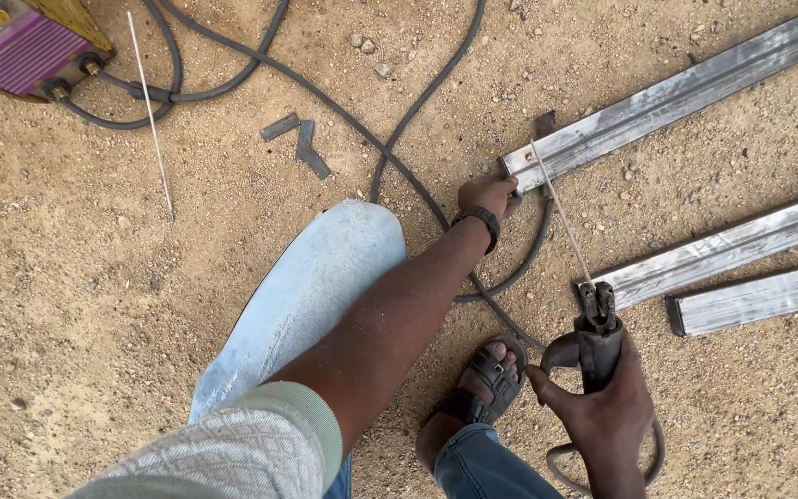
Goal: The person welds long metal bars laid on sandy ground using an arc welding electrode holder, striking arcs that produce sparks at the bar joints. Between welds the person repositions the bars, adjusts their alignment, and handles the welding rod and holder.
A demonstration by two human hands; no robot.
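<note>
Right hand (607,411): clenched on electrode holder (595,328), welding rod (561,211) angled to far metal bar (676,97) end. Left hand (487,194): gripping that bar end on the ground, steadying it.

Pale grey-green textured sleeve (233,448), black wristband (482,222) on left wrist, light blue jeans (311,286), dark strapped sandal (491,374)
</note>
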